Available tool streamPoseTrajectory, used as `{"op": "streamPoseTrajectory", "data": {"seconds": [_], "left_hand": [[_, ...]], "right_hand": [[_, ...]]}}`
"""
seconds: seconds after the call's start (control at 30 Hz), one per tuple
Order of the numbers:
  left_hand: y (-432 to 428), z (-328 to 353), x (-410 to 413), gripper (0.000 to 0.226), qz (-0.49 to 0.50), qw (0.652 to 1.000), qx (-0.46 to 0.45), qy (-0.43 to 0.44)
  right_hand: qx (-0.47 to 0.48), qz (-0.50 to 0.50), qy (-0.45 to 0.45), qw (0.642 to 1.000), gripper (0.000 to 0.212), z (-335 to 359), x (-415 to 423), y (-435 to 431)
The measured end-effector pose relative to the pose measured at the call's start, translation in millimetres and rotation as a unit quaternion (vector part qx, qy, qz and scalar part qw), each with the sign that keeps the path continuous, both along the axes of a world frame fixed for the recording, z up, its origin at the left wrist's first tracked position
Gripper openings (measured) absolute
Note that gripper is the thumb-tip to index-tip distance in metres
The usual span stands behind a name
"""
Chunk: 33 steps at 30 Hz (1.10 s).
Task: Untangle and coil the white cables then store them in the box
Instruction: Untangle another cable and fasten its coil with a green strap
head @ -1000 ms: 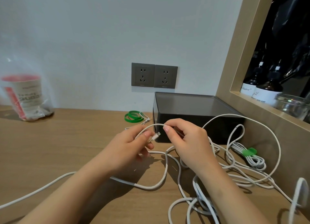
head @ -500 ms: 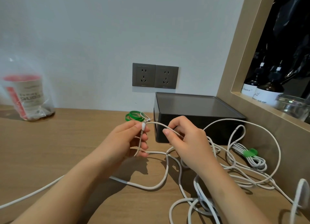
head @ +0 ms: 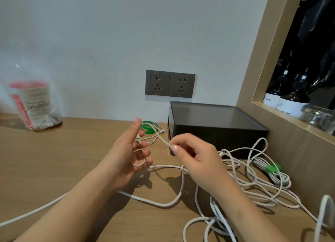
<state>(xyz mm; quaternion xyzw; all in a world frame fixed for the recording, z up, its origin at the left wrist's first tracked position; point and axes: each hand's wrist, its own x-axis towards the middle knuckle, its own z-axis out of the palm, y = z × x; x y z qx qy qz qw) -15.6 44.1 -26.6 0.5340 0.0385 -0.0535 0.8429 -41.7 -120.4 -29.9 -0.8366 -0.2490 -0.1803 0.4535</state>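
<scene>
Several white cables (head: 233, 185) lie tangled on the wooden desk in front of the closed dark box (head: 213, 126). My left hand (head: 126, 151) is raised with its fingers partly spread, and a thin white cable loops around them, its plug end resting against the palm. My right hand (head: 192, 154) pinches the same cable between thumb and forefinger just to the right, holding it taut. One coiled white cable (head: 272, 174), bound with a green tie, lies at the right beside the box.
Green ties (head: 148, 126) lie by the wall left of the box. A bagged red and white cup (head: 34, 104) stands at the far left. Two wall sockets (head: 170, 84) sit above the desk. A shelf with bottles (head: 288, 100) is at right.
My left hand opened up and rose, with the cable now looped around its fingers. My right hand drew away to the right, stretching the cable between them.
</scene>
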Motion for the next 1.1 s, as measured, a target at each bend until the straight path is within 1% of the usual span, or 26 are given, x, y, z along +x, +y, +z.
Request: {"op": "streamPoseTrajectory", "data": {"seconds": [0.07, 0.13, 0.23, 0.27, 0.3, 0.37, 0.4, 0.43, 0.53, 0.63, 0.7, 0.77, 0.83, 0.9, 0.97, 1.0, 1.1], "left_hand": [[0, 0, 0, 0.051, -0.016, 1.0, -0.004, -0.008], [-1, 0, -1, 0.052, -0.027, 0.999, 0.01, -0.018], [-3, -2, -2, 0.059, -0.025, 0.997, 0.062, -0.042], [-3, -3, -1, 0.055, -0.019, 0.996, 0.076, -0.049], [-3, -5, 0, 0.043, -0.011, 0.996, 0.074, -0.054], [-2, -6, 2, 0.013, 0.005, 0.998, 0.042, -0.051], [-2, -5, 3, 0.004, 0.009, 0.998, 0.025, -0.049], [-1, -6, 4, 0.003, 0.014, 0.999, 0.007, -0.051], [-1, -5, 5, 0.012, 0.031, 0.996, -0.055, -0.056], [0, -1, 3, 0.02, 0.021, 0.993, -0.113, -0.028], [2, 3, 3, 0.031, 0.0, 0.985, -0.171, -0.004], [7, 7, 4, 0.034, -0.017, 0.976, -0.219, 0.005], [11, 8, 5, 0.031, -0.028, 0.969, -0.244, 0.007], [13, 9, 5, 0.027, -0.028, 0.971, -0.237, 0.005], [12, 8, 5, 0.018, -0.017, 0.977, -0.213, -0.011], [11, 8, 4, 0.016, -0.007, 0.979, -0.201, -0.026], [7, 9, 2, 0.016, 0.013, 0.986, -0.148, -0.08]], "right_hand": [[-0.051, 0.018, -0.003, 0.999, 0.016, -3, 1, 3], [-0.084, 0.026, -0.008, 0.996, 0.016, -7, 3, 4], [-0.122, 0.035, -0.015, 0.992, 0.016, -8, 3, 6], [-0.131, 0.039, -0.012, 0.991, 0.017, -8, 3, 7], [-0.137, 0.043, -0.008, 0.99, 0.017, -7, 3, 7], [-0.146, 0.049, 0.005, 0.988, 0.02, -7, 2, 7], [-0.15, 0.05, 0.013, 0.987, 0.022, -7, 2, 7], [-0.153, 0.049, 0.021, 0.987, 0.023, -7, 2, 6], [-0.161, 0.041, 0.032, 0.986, 0.025, -6, 3, 4], [-0.165, 0.03, 0.051, 0.984, 0.022, -4, 2, 2], [-0.19, 0.002, 0.069, 0.979, 0.02, -2, 1, 2], [-0.249, -0.057, 0.065, 0.965, 0.032, 0, 1, 2], [-0.302, -0.132, 0.038, 0.943, 0.04, 2, 3, -1], [-0.309, -0.194, 0.008, 0.931, 0.037, 2, 5, -6], [-0.29, -0.235, -0.012, 0.928, 0.028, 2, 7, -10], [-0.281, -0.248, -0.013, 0.927, 0.024, 1, 8, -11], [-0.282, -0.275, 0.001, 0.919, 0.022, 0, 9, -13]]}}
